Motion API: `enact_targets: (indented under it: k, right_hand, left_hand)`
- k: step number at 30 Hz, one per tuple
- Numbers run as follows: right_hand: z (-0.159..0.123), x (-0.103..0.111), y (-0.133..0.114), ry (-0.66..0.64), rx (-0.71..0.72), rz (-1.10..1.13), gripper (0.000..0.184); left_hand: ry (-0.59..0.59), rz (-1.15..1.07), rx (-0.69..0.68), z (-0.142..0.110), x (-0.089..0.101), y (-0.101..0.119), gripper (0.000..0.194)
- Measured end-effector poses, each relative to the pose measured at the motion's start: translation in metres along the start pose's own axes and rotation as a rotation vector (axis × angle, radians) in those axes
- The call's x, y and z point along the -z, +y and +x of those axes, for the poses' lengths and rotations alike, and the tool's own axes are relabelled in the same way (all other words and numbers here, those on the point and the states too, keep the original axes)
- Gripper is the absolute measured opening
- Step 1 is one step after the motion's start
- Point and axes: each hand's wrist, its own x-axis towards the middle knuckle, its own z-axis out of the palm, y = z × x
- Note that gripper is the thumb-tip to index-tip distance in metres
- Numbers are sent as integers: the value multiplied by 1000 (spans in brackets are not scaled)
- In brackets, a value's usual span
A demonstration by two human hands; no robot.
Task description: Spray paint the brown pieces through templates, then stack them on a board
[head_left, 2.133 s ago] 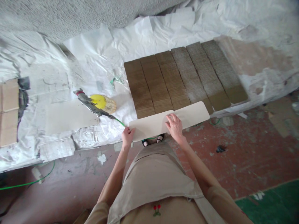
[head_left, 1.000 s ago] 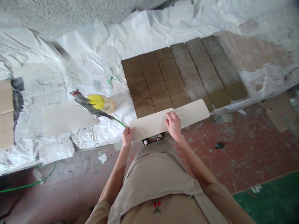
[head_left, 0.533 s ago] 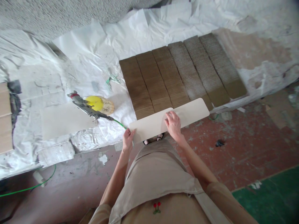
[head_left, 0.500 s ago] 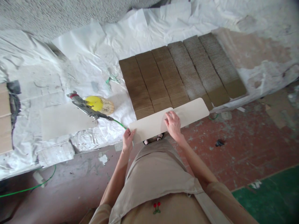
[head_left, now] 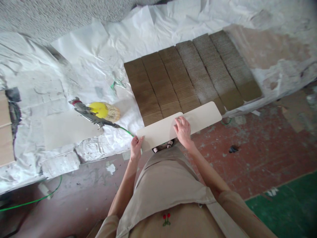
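I hold a long pale board [head_left: 198, 119] with rounded corners against the near ends of several rows of brown cardboard pieces [head_left: 173, 82] laid side by side on white sheeting. My left hand [head_left: 136, 146] is closed on the board's left end. My right hand [head_left: 183, 131] rests on its middle, fingers curled over the top face and far edge.
A spray gun [head_left: 86, 112] with a green hose [head_left: 125, 130] lies left of the rows beside a yellow cup [head_left: 102, 110] and a flat pale panel [head_left: 66, 129]. Crumpled white sheeting [head_left: 81, 59] covers the bench. Red floor [head_left: 260, 148] lies to the right, cardboard [head_left: 6, 129] at far left.
Both hands and the board keep their hold and place against the rows; only the camera has drifted slightly, shifting the scene a little up and left.
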Motion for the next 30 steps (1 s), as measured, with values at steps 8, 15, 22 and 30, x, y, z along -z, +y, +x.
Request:
enact_targets:
  k: [8,15,22,30]
  right_hand:
    - [0,0,-2,3,-11,14,43]
    - [1,-1,-5,1,-19,-3,42]
    - [1,-1,-7,-17,-37,-12,42]
    - [1,0,-9,-17,-54,-32,41]
  left_hand:
    - [-2,21,-5,-1,1,1,51]
    - [8,30,6,0,2,2,54]
    - [7,45,3,-1,0,5,52]
    - [2,52,3,-2,-1,8,53]
